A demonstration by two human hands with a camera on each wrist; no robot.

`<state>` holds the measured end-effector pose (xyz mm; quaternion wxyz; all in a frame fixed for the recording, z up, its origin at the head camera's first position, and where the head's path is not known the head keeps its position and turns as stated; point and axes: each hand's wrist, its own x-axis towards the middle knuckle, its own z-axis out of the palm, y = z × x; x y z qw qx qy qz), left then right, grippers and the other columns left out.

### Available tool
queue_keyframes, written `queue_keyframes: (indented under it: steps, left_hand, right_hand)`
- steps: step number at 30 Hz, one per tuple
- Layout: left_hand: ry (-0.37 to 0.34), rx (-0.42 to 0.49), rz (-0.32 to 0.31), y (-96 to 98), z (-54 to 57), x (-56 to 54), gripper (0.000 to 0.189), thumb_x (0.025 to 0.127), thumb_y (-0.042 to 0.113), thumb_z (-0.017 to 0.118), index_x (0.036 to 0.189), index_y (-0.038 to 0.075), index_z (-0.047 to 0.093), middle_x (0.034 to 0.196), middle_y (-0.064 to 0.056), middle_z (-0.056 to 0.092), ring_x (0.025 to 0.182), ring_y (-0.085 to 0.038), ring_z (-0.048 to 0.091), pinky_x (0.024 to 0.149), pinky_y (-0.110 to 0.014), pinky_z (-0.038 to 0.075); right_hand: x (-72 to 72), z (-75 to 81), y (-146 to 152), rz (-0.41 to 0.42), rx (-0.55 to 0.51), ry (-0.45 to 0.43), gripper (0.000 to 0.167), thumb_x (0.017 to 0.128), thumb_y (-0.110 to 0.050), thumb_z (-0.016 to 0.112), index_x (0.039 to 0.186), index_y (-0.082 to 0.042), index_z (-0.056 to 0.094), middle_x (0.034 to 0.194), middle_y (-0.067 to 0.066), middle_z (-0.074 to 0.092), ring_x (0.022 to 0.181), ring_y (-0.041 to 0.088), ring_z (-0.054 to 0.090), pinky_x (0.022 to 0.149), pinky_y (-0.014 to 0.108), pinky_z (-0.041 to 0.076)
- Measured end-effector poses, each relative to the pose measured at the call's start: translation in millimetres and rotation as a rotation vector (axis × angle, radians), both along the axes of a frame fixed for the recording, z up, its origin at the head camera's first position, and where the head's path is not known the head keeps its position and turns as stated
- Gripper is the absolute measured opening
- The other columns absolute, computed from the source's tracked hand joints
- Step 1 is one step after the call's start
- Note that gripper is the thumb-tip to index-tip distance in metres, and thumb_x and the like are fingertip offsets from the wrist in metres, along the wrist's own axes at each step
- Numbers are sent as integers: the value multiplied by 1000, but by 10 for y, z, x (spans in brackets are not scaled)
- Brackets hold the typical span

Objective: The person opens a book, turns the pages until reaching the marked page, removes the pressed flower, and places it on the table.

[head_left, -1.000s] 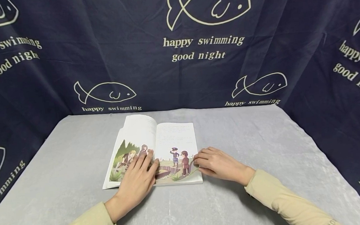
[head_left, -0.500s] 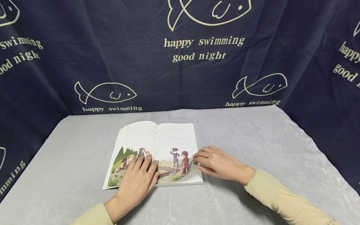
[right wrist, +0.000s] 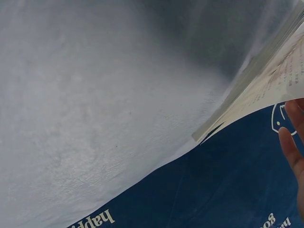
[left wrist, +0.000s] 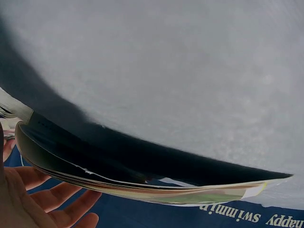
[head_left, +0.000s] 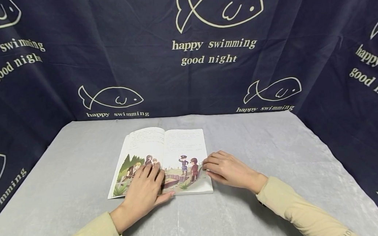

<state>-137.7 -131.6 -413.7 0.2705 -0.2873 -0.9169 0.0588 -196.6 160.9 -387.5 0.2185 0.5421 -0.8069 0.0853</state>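
Note:
An open picture book [head_left: 181, 144] lies on the grey cloth, with printed text above and a coloured drawing across both pages. My left hand [head_left: 141, 194] rests on the lower left page near the spine, its fingers spread and thumb out toward the bottom edge. In the left wrist view the fingers of the left hand [left wrist: 57, 199] lie along the book's curved pages [left wrist: 180, 194]. At the book's right edge, the fingertips of my right hand [head_left: 230, 170] touch the right page. The right wrist view shows loosely bent fingers [right wrist: 290, 152] by the page's edge [right wrist: 266, 95].
A grey cloth [head_left: 259, 138] covers the table under the book. Dark blue fabric [head_left: 156, 32] with white fish outlines and lettering hangs behind and on both sides.
A raised left page has come down flat under my left hand, showing the whole drawing. The left thumb has moved out to the right. My right hand has barely moved.

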Motion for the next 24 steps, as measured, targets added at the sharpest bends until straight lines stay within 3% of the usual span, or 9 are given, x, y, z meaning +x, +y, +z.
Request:
queue_keyframes:
  steps: [10, 17, 24]
  left_hand:
    - [-21, -11, -1, 8, 13, 9, 70, 78, 68, 42, 105, 6, 60, 114, -15, 59, 105, -34, 54, 94, -47, 41]
    - [3, 0, -18, -3, -14, -3, 67, 79, 65, 43, 104, 6, 61, 111, -15, 59, 103, -33, 55, 93, -46, 41]
    - [7, 22, -27, -8, -19, -8, 57, 86, 57, 38, 99, 7, 62, 110, -14, 60, 100, -32, 55, 91, -46, 42]
  right_hand:
    - [3, 50, -27, 1, -24, 34, 23, 93, -24, 47, 99, -11, 66, 98, -1, 66, 94, 15, 58, 85, 30, 45]
    - [-7, 53, -28, 6, -36, 39, 24, 94, -24, 46, 98, -10, 66, 98, -1, 66, 94, 15, 58, 86, 30, 45]
    - [-8, 54, -18, -6, -41, 37, 24, 93, -24, 47, 99, -10, 65, 99, 0, 66, 95, 16, 58, 84, 30, 45]
